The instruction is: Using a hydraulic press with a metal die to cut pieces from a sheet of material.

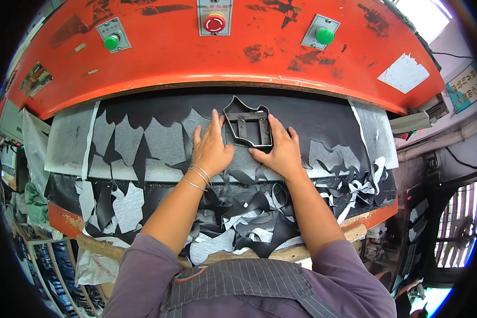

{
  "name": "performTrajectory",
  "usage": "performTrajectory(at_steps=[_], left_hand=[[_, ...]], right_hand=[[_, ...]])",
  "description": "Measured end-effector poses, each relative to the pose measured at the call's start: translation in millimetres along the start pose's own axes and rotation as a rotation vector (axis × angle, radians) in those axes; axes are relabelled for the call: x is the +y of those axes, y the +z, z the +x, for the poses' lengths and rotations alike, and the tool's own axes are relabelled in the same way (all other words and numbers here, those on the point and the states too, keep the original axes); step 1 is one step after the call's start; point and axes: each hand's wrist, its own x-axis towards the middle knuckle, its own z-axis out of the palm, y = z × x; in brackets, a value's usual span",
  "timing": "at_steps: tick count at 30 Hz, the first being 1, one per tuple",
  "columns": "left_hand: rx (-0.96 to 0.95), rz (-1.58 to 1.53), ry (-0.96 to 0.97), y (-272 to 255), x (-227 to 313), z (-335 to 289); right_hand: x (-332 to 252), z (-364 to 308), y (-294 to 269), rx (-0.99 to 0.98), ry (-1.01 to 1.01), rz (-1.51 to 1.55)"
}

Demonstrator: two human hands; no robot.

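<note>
A steel cutting die (249, 116) with a pointed top and inner crossbars lies on a black sheet (318, 119) of leather-like material, under the front of an orange press. My left hand (212, 148) is at the die's left side, its fingertips along the wall and its thumb close to the lower corner. From the right, my right hand (282, 152) holds the die, fingers along its wall and thumb near the bottom edge. Left of the die, grey-white gaps (164, 140) of the same pointed outline show through the sheet.
The orange press head (159, 58) spans the far side, carrying a red stop button (214, 23) and two green buttons (111, 42). Curled black and white offcuts (259, 233) heap along the near edge, above a wooden rail (98, 247). A clear plastic bag hangs at left.
</note>
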Motion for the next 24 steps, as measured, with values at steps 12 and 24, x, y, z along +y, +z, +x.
performTrajectory(at_steps=[12,24], left_hand=[[-0.015,-0.060,-0.005,-7.8,5.1,-0.1],[-0.032,-0.008,0.011,-5.3,3.2,-4.9]], right_hand=[[-6.2,-10.7,8.0,0.124,-0.025,0.043],[0.2,-22.5,15.5,0.199,-0.057,0.062]])
